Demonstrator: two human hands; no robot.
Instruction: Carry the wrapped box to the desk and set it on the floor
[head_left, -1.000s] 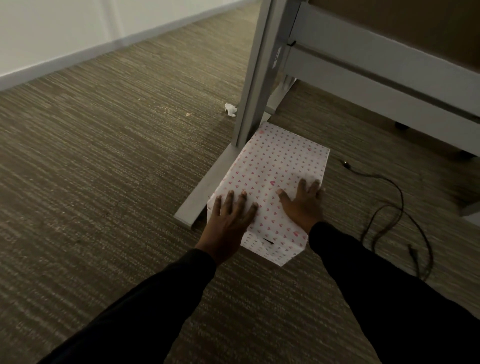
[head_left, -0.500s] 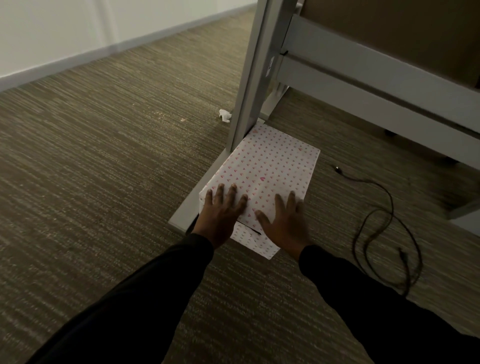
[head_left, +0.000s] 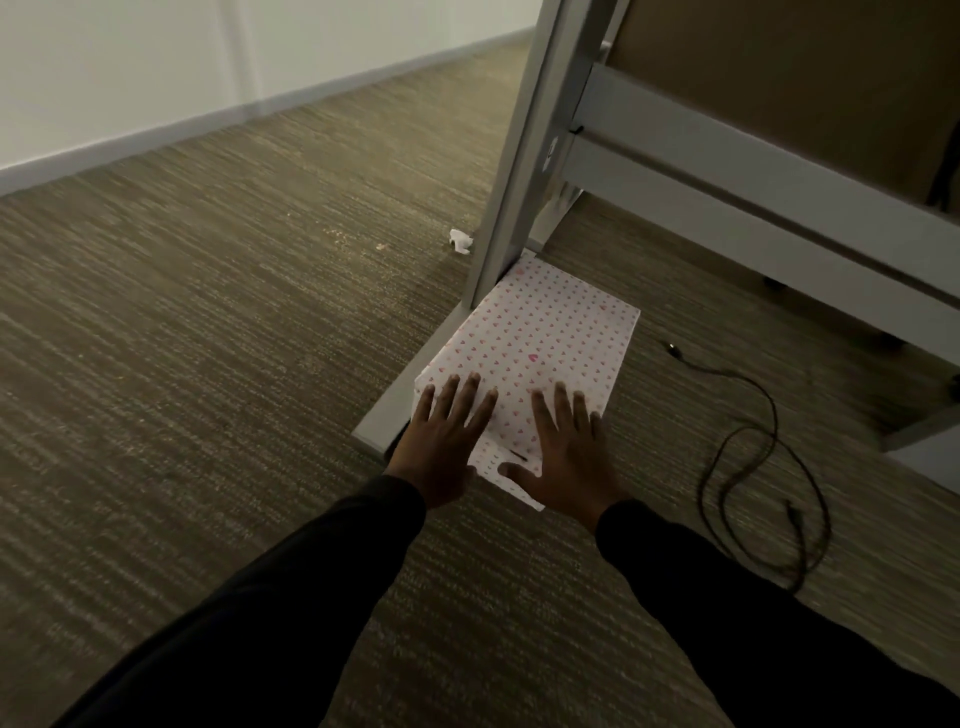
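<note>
The wrapped box (head_left: 545, 343), white paper with small pink hearts, lies flat on the carpet right beside the grey desk leg (head_left: 514, 171) and its floor foot (head_left: 387, 415). My left hand (head_left: 444, 436) rests palm down with spread fingers on the box's near left corner. Over the near right edge of the box lies my right hand (head_left: 563, 452), also flat with fingers apart. Neither hand grips the box. Both arms wear black sleeves.
The desk's grey crossbeams (head_left: 727, 156) and brown panel overhang at the upper right. A black cable (head_left: 763, 467) loops on the carpet to the right. A crumpled white scrap (head_left: 460, 241) lies left of the leg. A white wall and baseboard (head_left: 208, 124) run along the far left.
Both hands have slid back toward me across the box top, the right one from its middle to its near edge. The box stays in place by the desk leg.
</note>
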